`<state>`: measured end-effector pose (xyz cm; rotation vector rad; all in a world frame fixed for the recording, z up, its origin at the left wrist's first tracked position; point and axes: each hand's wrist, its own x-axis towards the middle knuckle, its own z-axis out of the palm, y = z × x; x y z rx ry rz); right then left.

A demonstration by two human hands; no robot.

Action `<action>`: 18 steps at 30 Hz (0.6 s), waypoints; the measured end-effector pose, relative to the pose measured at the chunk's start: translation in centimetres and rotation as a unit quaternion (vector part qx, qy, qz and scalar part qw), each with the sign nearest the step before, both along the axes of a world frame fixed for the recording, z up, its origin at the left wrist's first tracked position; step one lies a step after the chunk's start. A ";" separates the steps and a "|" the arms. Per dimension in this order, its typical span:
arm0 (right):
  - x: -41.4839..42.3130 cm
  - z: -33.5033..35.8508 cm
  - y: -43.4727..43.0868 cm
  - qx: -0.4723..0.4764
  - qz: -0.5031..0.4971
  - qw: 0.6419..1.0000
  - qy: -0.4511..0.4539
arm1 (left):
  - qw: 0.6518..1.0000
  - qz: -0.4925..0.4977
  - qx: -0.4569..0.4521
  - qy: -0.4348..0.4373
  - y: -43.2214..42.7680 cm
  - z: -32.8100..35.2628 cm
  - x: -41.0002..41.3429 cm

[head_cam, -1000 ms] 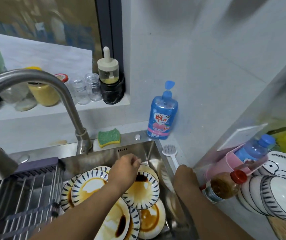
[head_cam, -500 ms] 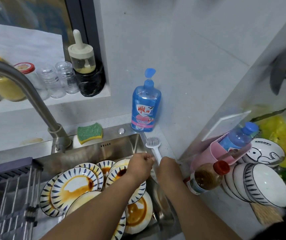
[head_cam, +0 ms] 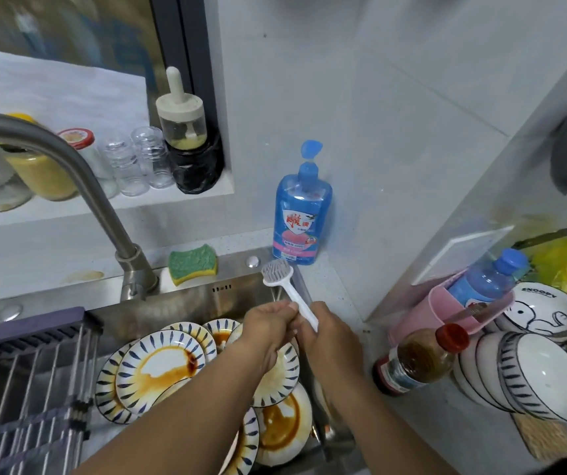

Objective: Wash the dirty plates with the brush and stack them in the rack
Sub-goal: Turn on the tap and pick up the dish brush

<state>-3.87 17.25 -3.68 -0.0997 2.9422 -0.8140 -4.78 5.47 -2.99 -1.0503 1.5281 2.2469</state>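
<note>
Over comes the left hand (head_cam: 268,329), off the plates (head_cam: 158,368) it was touching a second ago and across to meet the right hand (head_cam: 333,337) on the brush (head_cam: 289,293), whose head has swung in from the tabletop (head_cam: 337,287) toward the basin. Sweeping from the sink's (head_cam: 186,303) left side: the rack (head_cam: 18,389) spans that end, with no plate in it that I can see. The dirty plates lie overlapped in the basin, brown sauce on every face showing. Above the sink's right rim, the left hand pinches the white handle midway with curled fingers, and the right hand is wrapped round the handle's near end. So both hands are gripping the brush and nothing else. This reads as the pick-up step, with washing not yet begun. Next move, by my reckoning: settle the brush in one hand, free the other to tilt up a plate, and get water or soap onto the bristles. The long axis runs on a diagonal, handle end near the person, head pointing away and leftward to the sink's back right corner, grey bristles turned up toward the camera.
</note>
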 end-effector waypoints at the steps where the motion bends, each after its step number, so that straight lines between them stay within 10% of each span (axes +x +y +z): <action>1: 0.2 -0.1 0.4 -0.012 0.016 1.000 0.004 | 1.000 0.002 0.008 -0.003 -0.4 0.2 0.3; 6: 0.3 -0.1 -0.8 -0.091 0.083 0.992 -0.020 | 0.988 0.027 -0.138 0.055 -7.3 1.7 2.5; 18: 0.6 0.5 -6.0 -0.058 0.211 0.976 -0.012 | 0.787 -0.040 -0.607 0.102 -22.1 4.5 4.7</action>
